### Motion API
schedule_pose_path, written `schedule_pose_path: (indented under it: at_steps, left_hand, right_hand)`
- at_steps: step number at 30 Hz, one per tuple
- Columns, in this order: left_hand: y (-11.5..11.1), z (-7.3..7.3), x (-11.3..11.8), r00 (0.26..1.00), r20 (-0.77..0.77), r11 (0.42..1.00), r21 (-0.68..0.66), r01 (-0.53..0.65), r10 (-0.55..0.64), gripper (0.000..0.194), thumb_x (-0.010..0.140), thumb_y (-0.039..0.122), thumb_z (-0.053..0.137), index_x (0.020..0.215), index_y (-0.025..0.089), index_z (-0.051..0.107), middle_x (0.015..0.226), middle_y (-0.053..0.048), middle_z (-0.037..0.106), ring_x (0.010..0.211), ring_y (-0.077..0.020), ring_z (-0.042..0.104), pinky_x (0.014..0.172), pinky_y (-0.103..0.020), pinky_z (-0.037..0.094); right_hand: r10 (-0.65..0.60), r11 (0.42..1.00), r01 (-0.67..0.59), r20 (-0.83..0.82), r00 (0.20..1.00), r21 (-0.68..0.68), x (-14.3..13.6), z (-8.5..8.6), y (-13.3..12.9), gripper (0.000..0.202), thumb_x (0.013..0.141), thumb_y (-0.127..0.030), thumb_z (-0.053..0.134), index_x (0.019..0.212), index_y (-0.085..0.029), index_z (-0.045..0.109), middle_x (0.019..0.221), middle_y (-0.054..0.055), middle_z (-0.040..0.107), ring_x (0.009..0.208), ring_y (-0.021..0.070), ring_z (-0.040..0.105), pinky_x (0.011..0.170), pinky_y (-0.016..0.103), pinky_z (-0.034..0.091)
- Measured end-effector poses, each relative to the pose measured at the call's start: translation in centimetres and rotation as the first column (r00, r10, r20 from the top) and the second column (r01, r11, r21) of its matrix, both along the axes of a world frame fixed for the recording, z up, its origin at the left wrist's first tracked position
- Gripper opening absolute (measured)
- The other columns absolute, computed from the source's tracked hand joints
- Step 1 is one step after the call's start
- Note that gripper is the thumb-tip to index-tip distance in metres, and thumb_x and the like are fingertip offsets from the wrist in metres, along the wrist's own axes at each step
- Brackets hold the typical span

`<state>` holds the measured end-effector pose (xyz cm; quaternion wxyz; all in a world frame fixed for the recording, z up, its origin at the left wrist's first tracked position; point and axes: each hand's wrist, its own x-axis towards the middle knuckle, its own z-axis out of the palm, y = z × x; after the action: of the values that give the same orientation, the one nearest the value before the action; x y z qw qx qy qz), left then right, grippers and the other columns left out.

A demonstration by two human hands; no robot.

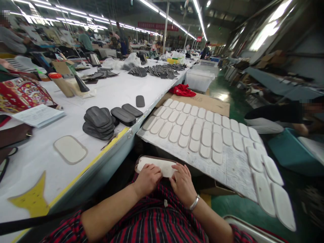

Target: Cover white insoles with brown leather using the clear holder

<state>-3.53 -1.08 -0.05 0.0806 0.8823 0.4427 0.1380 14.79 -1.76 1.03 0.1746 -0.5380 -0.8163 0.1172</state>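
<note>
In front of my waist is a long white rounded pad (162,166) with a dark brown edge along its far side. My left hand (149,176) is closed over its middle, fingers curled on the white face. At the pad's right end my right hand (182,180) grips it, fingers bent and thumb toward me; the wrist wears a silver bangle. The underside of the pad is hidden. To the left, a single white rounded panel (70,149) lies on the table, near a stack of dark grey oval panels (98,122).
On my right, a low board (235,165) carries rows of white oval panels (174,133). The white table (106,87) runs along my left, its edge taped yellow. A red cloth (183,90) lies beyond the board. Someone crouches at right beside a teal bin (291,152).
</note>
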Motion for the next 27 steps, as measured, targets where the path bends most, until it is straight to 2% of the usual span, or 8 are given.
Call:
schedule_pose_path:
  at_steps: [4,7,10,12,14,16,20,27]
  left_hand:
    - [0.2,0.1,0.9,0.996,0.041,0.996,-0.06,-0.071,0.073,0.02,0.086,0.022,0.041,0.075,0.017,0.057,0.08,-0.004,0.057,0.084,-0.0191,0.048,0.076,-0.037,0.034]
    - [1.0,0.6,-0.2,0.966,0.22,0.969,-0.231,-0.082,0.134,0.014,0.081,0.025,0.05,0.09,0.017,0.057,0.085,-0.004,0.058,0.084,-0.0191,0.051,0.078,-0.037,0.038]
    - [2.0,0.8,-3.9,0.772,0.545,0.908,-0.408,-0.097,0.327,0.056,0.077,0.03,0.057,0.126,0.02,0.033,0.11,-0.007,0.053,0.093,-0.0173,0.054,0.084,-0.034,0.042]
    - [2.2,0.3,-6.8,0.647,0.628,0.881,-0.446,-0.157,0.433,0.077,0.073,0.036,0.061,0.135,0.022,0.016,0.131,-0.01,0.037,0.113,-0.0206,0.044,0.094,-0.036,0.037]
    - [1.9,-0.8,-8.9,0.668,0.576,0.852,-0.494,-0.174,0.471,0.095,0.063,0.041,0.069,0.137,0.022,0.013,0.141,-0.011,0.022,0.126,-0.0256,0.028,0.103,-0.04,0.026]
    - [1.3,-2.3,-9.7,0.727,0.488,0.799,-0.585,-0.14,0.484,0.109,0.054,0.043,0.075,0.138,0.02,0.01,0.142,-0.012,0.021,0.129,-0.0275,0.023,0.105,-0.041,0.021]
    - [0.6,-4.3,-8.9,0.683,0.507,0.749,-0.656,-0.089,0.526,0.106,0.057,0.043,0.073,0.138,0.019,0.01,0.137,-0.01,0.033,0.124,-0.0251,0.033,0.104,-0.038,0.025]
    - [0.9,-4.6,-8.4,0.523,0.635,0.734,-0.679,0.025,0.569,0.093,0.061,0.038,0.071,0.135,0.02,0.018,0.132,-0.009,0.038,0.118,-0.0247,0.039,0.101,-0.037,0.029]
  right_hand:
    - [-0.083,0.996,0.084,0.097,0.992,-0.011,-0.5,0.5,0.5,0.014,0.073,-0.015,0.053,0.086,-0.015,0.056,0.121,0.013,0.048,0.116,0.0251,0.039,0.102,0.043,0.02]
    - [-0.079,0.993,0.091,0.151,0.985,-0.074,0.1,0.8,1.5,0.047,0.066,-0.023,0.061,0.11,-0.012,0.049,0.132,0.015,0.037,0.122,0.0263,0.031,0.103,0.042,0.019]
    - [0.032,0.977,0.005,0.17,0.985,-0.214,1.0,0.4,3.1,0.086,0.059,-0.039,0.067,0.131,-0.014,0.028,0.137,0.014,0.031,0.126,0.0264,0.025,0.103,0.044,0.016]
    - [0.109,0.955,-0.05,0.188,0.976,-0.293,1.1,0.0,4.4,0.102,0.053,-0.05,0.069,0.135,-0.014,0.02,0.138,0.014,0.028,0.127,0.0279,0.022,0.103,0.047,0.013]
    - [0.192,0.927,-0.11,0.204,0.96,-0.358,0.6,-0.3,5.6,0.11,0.047,-0.057,0.069,0.136,-0.013,0.022,0.138,0.015,0.029,0.127,0.0302,0.022,0.103,0.049,0.009]
    - [0.28,0.892,-0.174,0.207,0.938,-0.418,-0.6,-0.5,6.8,0.115,0.042,-0.062,0.069,0.135,-0.011,0.024,0.136,0.016,0.033,0.125,0.0321,0.023,0.102,0.051,0.008]
    - [0.382,0.845,-0.247,0.213,0.899,-0.475,-3.4,-0.4,8.4,0.118,0.04,-0.068,0.065,0.134,-0.009,0.026,0.131,0.017,0.038,0.121,0.0331,0.03,0.102,0.051,0.008]
    - [0.452,0.795,-0.289,0.203,0.869,-0.534,-7.4,-0.7,10.1,0.114,0.045,-0.066,0.064,0.135,-0.008,0.023,0.131,0.019,0.038,0.121,0.0328,0.032,0.101,0.051,0.013]
